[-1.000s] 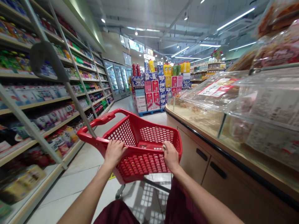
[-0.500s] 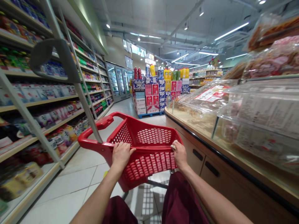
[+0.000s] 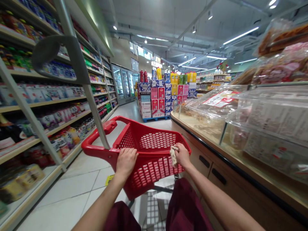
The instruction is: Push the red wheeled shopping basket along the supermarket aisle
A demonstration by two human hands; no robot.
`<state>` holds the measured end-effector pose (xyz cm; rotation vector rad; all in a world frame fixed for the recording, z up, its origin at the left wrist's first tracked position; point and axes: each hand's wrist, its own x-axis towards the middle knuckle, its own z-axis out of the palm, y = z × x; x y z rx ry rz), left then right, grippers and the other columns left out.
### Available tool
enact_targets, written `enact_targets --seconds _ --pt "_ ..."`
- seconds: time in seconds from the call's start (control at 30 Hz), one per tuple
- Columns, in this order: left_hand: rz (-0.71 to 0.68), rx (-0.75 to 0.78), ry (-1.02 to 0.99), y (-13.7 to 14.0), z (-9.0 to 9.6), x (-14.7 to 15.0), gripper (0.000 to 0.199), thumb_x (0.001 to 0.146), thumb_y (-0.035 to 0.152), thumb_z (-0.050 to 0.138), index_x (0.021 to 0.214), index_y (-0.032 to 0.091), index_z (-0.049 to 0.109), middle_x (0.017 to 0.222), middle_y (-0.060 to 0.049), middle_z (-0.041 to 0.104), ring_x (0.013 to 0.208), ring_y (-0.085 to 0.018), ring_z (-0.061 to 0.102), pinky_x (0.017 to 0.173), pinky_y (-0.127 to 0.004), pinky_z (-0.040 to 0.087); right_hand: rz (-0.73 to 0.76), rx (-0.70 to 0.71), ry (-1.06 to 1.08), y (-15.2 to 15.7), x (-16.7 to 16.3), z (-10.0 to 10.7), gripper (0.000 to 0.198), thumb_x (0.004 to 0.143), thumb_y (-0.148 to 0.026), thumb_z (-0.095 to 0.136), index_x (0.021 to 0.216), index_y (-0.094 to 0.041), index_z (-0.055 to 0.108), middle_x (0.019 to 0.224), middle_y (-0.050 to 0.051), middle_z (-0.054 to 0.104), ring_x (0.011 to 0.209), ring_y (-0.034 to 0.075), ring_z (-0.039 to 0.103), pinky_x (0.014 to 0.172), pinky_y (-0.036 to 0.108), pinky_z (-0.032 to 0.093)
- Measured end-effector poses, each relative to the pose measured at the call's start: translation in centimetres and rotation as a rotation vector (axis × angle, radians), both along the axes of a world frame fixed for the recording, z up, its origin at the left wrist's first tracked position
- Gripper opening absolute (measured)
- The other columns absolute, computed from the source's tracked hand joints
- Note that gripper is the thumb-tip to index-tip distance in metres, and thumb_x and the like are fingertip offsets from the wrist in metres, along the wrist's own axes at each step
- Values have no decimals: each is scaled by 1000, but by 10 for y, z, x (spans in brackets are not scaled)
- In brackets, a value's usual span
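Note:
A red plastic shopping cart (image 3: 154, 175) with perforated sides stands side-on before me, its handle toward the left. My left hand (image 3: 126, 162) is closed over the near top rim, close to the handle end. At the rim's right end, my right hand (image 3: 182, 154) grips a crumpled off-white cloth (image 3: 174, 156), which hangs against the outer side of the basket. A grey pole with a dark grey loop-shaped bracket (image 3: 60, 59) rises past the cart's handle on the left.
Shelves (image 3: 64, 128) of bottles and packaged goods line the left. A wooden counter (image 3: 203, 160) with clear-boxed food runs along the right, close to the cart. Stacked drink cartons (image 3: 157, 99) stand on a blue pallet (image 3: 156, 119) ahead; glass-door coolers (image 3: 124, 83) are behind.
My right hand has slid slightly left along the rim, and more of the cloth shows. The left hand stays on the rim. The view has shifted a little.

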<state>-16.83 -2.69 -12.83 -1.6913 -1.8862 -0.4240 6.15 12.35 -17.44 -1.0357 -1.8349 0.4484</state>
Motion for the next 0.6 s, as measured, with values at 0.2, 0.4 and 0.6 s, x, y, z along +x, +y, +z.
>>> enact_targets --seconds 0.2,0.4,0.6 --pt "0 8 -6 6 3 6 25 83 27 35 80 19 59 80 -5 65 79 -20 54 78 -35 34 101 307 -368 -23 -33 -20 46 71 -27 57 115 -15 50 135 13 33 128 31 18 101 54 18" --pt "-10 26 59 5 2 0 26 84 27 36 79 18 60 79 -5 66 76 -19 55 74 -33 35 132 265 -465 50 56 -30 35 77 -10 44 108 -17 58 122 11 50 118 24 41 96 45 36" --pt "6 67 74 7 0 9 24 83 24 38 78 17 60 78 -4 65 74 -19 55 74 -33 35 138 336 -138 2 -19 -26 33 85 -14 35 109 -18 56 119 10 52 115 19 44 97 39 37"
